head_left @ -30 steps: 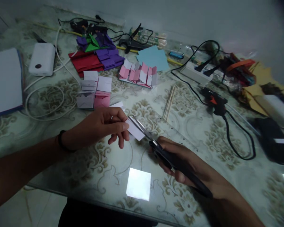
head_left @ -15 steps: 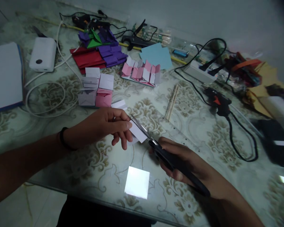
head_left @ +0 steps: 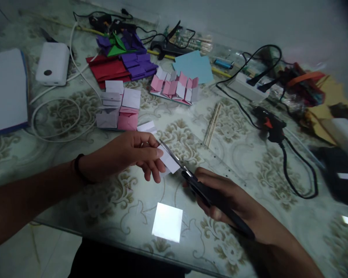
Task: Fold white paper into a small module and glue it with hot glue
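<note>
Scissors (head_left: 203, 191) grasped in the right hand (head_left: 234, 197), blades nearly together, meet white paper (head_left: 171, 164) pinched in the left hand (head_left: 123, 154), over the floral worktop (head_left: 143, 222), toward its front edge; grey wall (head_left: 249, 23) behind, tiled floor (head_left: 48, 249) below.

Blades meet a paper piece (head_left: 170, 162) as a right hand (head_left: 234, 199) holds scissors (head_left: 220, 208) above a table (head_left: 127, 220), a left hand (head_left: 133, 152) gripping the paper to the scissors' left. Behind the scissors lie sticks (head_left: 212, 125), then a folded-paper row (head_left: 180, 90) before loose sheets (head_left: 193, 65). Left and behind the scissors rest a folded-paper block (head_left: 131, 99) and, farther off, a power bank (head_left: 52, 61); right and behind, a glue gun (head_left: 275, 131) and power strip (head_left: 246, 88).
</note>
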Tool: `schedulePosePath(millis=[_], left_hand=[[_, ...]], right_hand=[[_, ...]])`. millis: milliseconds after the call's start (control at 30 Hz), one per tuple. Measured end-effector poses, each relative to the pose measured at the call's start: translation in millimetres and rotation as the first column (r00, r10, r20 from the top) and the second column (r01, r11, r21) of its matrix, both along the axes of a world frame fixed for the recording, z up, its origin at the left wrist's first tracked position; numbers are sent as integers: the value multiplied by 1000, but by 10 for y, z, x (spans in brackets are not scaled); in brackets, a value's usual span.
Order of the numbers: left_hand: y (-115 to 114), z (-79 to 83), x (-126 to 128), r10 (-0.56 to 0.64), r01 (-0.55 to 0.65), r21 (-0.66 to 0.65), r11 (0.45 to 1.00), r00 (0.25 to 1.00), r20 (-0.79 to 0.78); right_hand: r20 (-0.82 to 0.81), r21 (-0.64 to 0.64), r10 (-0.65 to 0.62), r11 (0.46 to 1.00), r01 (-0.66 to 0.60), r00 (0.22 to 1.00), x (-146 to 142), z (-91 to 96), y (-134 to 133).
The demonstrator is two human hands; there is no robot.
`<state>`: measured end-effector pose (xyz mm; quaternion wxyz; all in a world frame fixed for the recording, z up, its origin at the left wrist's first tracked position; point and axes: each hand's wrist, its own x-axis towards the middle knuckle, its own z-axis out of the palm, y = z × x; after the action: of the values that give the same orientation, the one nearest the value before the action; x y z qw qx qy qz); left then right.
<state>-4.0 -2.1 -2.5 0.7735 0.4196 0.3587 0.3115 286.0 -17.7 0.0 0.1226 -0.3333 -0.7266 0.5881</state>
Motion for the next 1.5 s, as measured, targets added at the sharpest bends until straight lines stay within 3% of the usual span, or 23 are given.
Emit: schedulePosePath(millis=[400, 667, 1500], left_hand=[[0, 19, 14, -8, 7, -23, 1000, 1000, -30], [-7, -7, 8, 7, -8, -32, 999, 1000, -28], [0, 13, -8, -3, 3, -28, 1000, 1000, -29]], right_hand=[[21, 6, -12, 1000, 12, 1000, -11, 16, -11], [41, 90, -16, 996, 12, 999, -48, 55, 1], [36, 109, -20, 994, 16, 999, -44, 13, 4]])
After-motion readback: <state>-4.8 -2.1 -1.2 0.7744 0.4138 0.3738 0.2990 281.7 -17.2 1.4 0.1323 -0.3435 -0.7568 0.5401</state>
